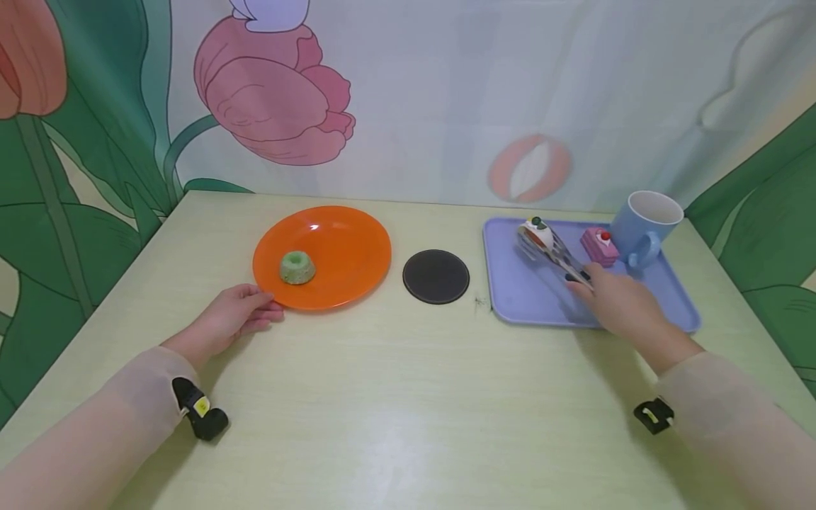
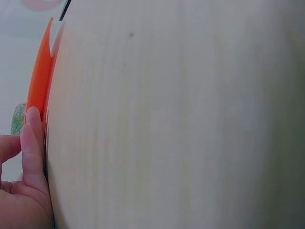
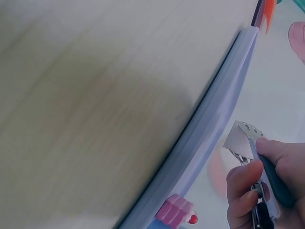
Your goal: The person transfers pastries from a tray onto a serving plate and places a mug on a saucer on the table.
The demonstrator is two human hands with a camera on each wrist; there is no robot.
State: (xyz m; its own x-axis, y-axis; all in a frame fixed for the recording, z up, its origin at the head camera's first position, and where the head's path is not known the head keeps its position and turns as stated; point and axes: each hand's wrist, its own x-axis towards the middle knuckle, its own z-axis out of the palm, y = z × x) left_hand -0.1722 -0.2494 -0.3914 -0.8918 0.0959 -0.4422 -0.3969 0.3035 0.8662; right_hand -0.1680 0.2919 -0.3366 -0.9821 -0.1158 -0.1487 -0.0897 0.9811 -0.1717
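My left hand (image 1: 232, 315) pinches the near-left rim of an orange plate (image 1: 347, 255), thumb above and fingers beneath. On that plate sits a green ring-shaped cake (image 1: 297, 268), partly visible in the left wrist view too. Metal tongs (image 1: 564, 261) with dark handles are gripped in my right hand (image 1: 621, 301). Between the tongs' ends is a small white-topped cake (image 1: 537, 232) with green on top, over the left part of a lavender tray (image 1: 532, 301). The right wrist view shows the tongs' slotted end (image 3: 248, 131); the cake there is mostly hidden.
A pink cake (image 1: 599, 246) with a red berry lies on the tray beside a blue mug (image 1: 647, 219). Between plate and tray is a round black coaster (image 1: 436, 276). A flower-printed curtain (image 1: 433, 106) hangs behind the table's back edge.
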